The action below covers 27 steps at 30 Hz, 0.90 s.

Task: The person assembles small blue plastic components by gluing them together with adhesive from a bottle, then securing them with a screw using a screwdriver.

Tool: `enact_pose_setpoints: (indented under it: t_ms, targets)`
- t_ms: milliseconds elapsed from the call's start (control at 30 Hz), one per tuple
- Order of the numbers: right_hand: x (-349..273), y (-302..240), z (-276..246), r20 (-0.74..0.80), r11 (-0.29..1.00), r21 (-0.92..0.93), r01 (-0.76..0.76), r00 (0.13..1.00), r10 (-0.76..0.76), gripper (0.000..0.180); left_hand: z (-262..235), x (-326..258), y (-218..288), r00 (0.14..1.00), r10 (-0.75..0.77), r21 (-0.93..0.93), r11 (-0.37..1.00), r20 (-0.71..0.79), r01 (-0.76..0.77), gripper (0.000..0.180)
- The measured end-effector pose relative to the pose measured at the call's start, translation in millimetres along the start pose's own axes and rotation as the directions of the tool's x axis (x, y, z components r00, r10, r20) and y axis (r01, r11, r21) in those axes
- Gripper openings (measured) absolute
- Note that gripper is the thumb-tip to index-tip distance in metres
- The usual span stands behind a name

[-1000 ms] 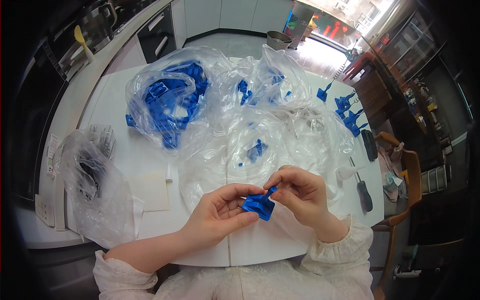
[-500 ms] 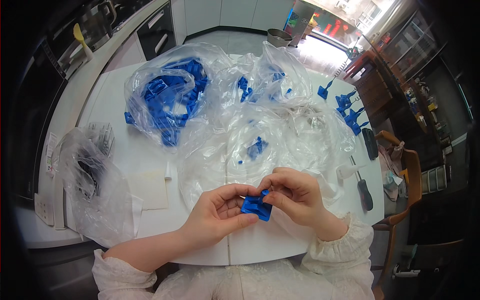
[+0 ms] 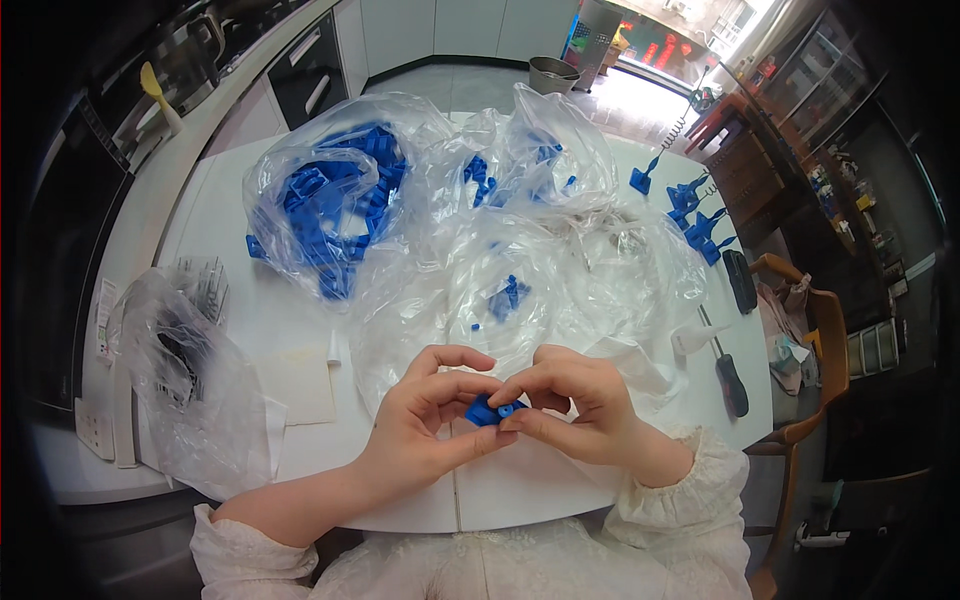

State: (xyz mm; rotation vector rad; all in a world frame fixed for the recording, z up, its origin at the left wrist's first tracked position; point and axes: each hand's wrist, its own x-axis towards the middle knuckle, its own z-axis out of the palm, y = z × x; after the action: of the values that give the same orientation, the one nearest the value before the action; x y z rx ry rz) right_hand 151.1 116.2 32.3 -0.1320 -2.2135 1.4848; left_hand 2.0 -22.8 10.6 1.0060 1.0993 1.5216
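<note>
White table (image 3: 390,495) before me, clear bags (image 3: 418,122) spread across its far side, probably so the heap of blue parts (image 3: 378,148) stays gathered yet within reach. Over the near side, my left hand (image 3: 415,415) has thumb and fingers clamped on a blue piece (image 3: 481,410) from its left, seemingly to steady it, leaving its right side to my right hand (image 3: 575,400). Its small round end (image 3: 506,410) shows at my pinched right thumb and fingertip.

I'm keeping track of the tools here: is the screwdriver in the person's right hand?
No, the screwdriver lies on the white table, while the right hand grips a blue plastic part.
</note>
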Motion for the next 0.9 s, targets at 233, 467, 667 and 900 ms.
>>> enact_pose_setpoints:
  t_ms: [233, 467, 667, 900]
  targets:
    - [-1, -8, 2, -0.015, 0.918, 0.347, -0.193, 0.977, 0.211, 0.029, -4, 2, 0, 0.998, -0.048, -0.051, 0.998, -0.045, 0.046, 0.026]
    - [-3, 15, -7, -0.088, 0.864, 0.404, -0.3, 0.927, 0.364, 0.028, -3, 3, 11, 0.969, -0.241, -0.325, 0.922, -0.059, 0.209, 0.018]
    - [-4, 17, 4, -0.327, 0.936, 0.341, -0.092, 0.921, 0.21, 0.016, -2, 4, 10, 0.973, -0.23, -0.423, 0.883, -0.018, 0.201, 0.021]
    - [-4, -1, -7, -0.274, 0.993, 0.064, 0.097, 0.959, -0.076, 0.019, -6, 2, 8, 0.984, -0.177, -0.42, 0.893, 0.005, 0.163, 0.015]
